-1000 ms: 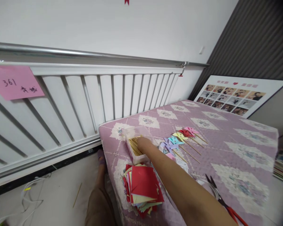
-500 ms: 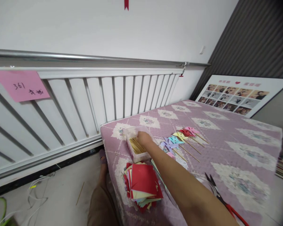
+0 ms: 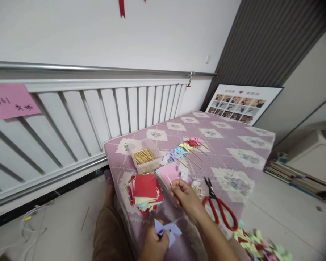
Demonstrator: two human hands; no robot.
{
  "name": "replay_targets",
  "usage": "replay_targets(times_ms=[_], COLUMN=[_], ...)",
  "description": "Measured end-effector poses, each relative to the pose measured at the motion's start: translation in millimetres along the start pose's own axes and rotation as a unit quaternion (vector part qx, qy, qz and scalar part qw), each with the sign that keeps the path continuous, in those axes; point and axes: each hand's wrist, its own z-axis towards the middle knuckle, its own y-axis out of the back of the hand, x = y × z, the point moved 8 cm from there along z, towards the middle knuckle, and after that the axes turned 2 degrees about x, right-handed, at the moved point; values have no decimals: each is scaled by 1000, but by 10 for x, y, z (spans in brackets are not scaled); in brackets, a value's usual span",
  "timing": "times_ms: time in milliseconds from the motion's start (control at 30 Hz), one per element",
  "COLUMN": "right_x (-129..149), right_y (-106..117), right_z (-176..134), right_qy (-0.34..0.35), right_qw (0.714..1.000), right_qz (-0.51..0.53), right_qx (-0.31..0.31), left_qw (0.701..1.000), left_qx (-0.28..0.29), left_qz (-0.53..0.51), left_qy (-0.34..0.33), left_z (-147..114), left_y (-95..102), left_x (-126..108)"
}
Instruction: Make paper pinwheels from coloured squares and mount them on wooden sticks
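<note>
Near the front edge of the cloth-covered surface, my left hand is closed on a lavender paper pinwheel. My right hand, slightly higher and to the right, pinches a thin wooden stick whose tip points up and left. Behind the hands sits a clear plastic box with many wooden sticks. A stack of red and other coloured paper squares lies left of my right hand. Beside it is a pile topped with pink paper, partly covered by that hand.
Several pinwheels on sticks lie in a row farther back. Red-handled scissors rest to the right, with paper scraps below them. A white radiator lines the left side. A loose stick lies on the floor.
My right hand has come back from the stick box toward me, now with a stick. My left hand and the lavender pinwheel have come into view. The camera has turned right.
</note>
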Motion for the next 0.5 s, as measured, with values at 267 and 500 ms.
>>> replay_targets(times_ms=[267, 500], right_x=[-603, -619], right_y=[240, 288], right_z=[-1013, -1283], right_qy=[-86, -96], right_qw=[976, 974], right_qz=[179, 192], right_qx=[-88, -73], left_qw=[999, 962], left_qx=[8, 75], left_qz=[-36, -253], left_qy=[33, 65], left_z=[-15, -202], left_y=[42, -189], left_x=[-154, -450])
